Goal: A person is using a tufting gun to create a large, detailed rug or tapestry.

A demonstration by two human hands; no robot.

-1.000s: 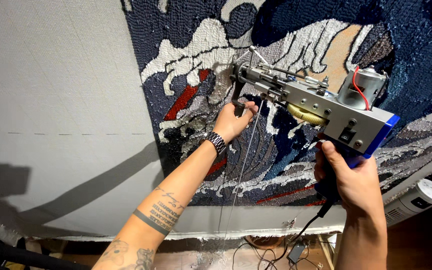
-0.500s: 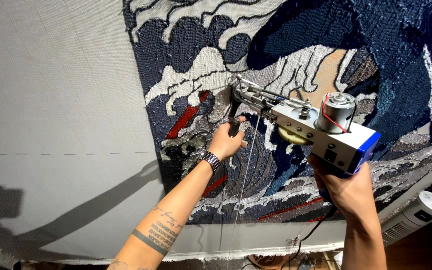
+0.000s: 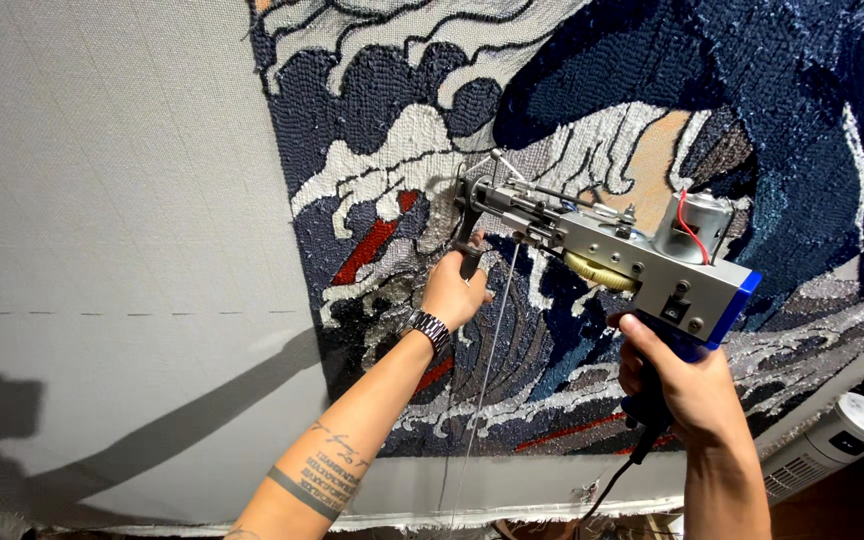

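The tufting gun [image 3: 612, 255] has moved up the cloth [image 3: 112, 200], toward 11 o'clock. The left hand [image 3: 455, 292] stays closed on its front handle, and the right hand [image 3: 687, 385] is closed on the rear grip; yarn [image 3: 487, 370] hangs below.

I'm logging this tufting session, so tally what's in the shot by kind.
Hands: 2, left hand, right hand
Tufting gun: 1
Wristwatch: 1
Tufted wave rug on grey backing cloth: 1
White tower fan: 1
Total: 6

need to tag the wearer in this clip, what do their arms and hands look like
Both arms are bare, with no sleeves and no gloves. The left hand has a dark metal link watch band at the wrist; the left forearm carries dark tattoos: a solid band and lines of script. The right hand is unadorned.
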